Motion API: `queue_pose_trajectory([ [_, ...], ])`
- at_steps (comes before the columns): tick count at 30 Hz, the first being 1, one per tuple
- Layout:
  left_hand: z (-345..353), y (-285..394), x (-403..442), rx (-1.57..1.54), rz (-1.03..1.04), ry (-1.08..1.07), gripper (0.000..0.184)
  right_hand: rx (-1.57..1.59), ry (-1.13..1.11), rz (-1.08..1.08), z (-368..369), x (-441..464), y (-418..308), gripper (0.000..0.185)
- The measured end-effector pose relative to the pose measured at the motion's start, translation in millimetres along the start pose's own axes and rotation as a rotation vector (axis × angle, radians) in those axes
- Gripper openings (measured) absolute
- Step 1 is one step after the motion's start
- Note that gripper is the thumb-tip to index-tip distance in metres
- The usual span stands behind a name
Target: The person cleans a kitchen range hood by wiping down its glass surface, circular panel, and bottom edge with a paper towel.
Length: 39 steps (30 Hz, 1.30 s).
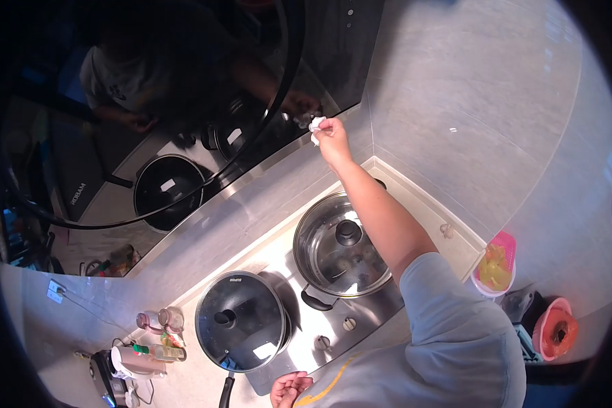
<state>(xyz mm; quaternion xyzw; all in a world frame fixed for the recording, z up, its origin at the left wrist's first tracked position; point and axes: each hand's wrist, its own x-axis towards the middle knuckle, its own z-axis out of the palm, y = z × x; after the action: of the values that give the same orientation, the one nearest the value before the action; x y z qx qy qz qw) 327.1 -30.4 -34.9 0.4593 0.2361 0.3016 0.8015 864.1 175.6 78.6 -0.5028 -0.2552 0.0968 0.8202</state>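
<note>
My right hand [334,144] is stretched out far ahead, pinching a crumpled white tissue [315,126] at the lower edge of the dark glossy range hood [251,41]. The tissue appears to touch the panel; its exact contact is hard to see. My left hand [291,389] rests low in front of my body, fingers loosely curled and nothing visible in them. Beneath my right arm stands a steel pot [313,238] with a glass lid. Left of it, a black frying pan [228,389] sits under a glass lid [241,323] on the cooktop [370,313].
Several jars and bottles [166,352] stand on the left counter near a pinkish appliance [137,360]. At right are a pink basket [502,241] with a yellow bag and a pink bin [547,309] with a red liner. A tiled wall [455,102] rises behind the corner.
</note>
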Motion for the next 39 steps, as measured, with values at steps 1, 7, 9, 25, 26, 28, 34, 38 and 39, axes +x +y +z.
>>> queue_pose_trajectory([
  [1,-3.3,3.4,-4.9,-0.010,0.010,0.003,0.039,0.142,0.049,0.011,-0.5,-4.2,-3.5,0.023],
  [7,-33.0,3.0,-34.4,-0.044,0.047,0.030,0.037,0.527,0.076,-0.038,14.4,-16.3,-31.7,0.031],
  [9,-46.7,-2.5,-43.5,-0.035,0.054,0.031,0.036,0.429,0.117,-0.041,22.5,-13.5,-33.3,0.036],
  [25,-99.0,16.7,-72.1,0.055,-0.110,-0.063,0.031,0.483,-0.196,0.190,124.9,-134.7,-24.3,0.021],
  [26,-98.7,20.7,-73.0,0.031,-0.092,-0.071,0.032,0.611,-0.292,0.252,120.2,-152.7,-21.5,0.018],
  [28,-128.6,13.2,-86.0,0.013,-0.085,-0.118,0.041,0.873,-0.395,0.339,106.5,-184.9,-13.0,0.019],
  [34,-89.7,49.8,-104.1,0.024,0.081,0.143,0.036,1.151,-0.589,0.587,75.5,-276.9,13.5,0.032],
  [38,-96.2,64.0,-118.0,0.018,0.074,0.142,0.036,1.127,-0.593,0.660,79.5,-329.8,4.5,0.036],
  [39,-95.1,66.4,-121.4,0.032,0.071,0.170,0.036,1.076,-0.563,0.689,79.4,-341.2,5.0,0.038],
])
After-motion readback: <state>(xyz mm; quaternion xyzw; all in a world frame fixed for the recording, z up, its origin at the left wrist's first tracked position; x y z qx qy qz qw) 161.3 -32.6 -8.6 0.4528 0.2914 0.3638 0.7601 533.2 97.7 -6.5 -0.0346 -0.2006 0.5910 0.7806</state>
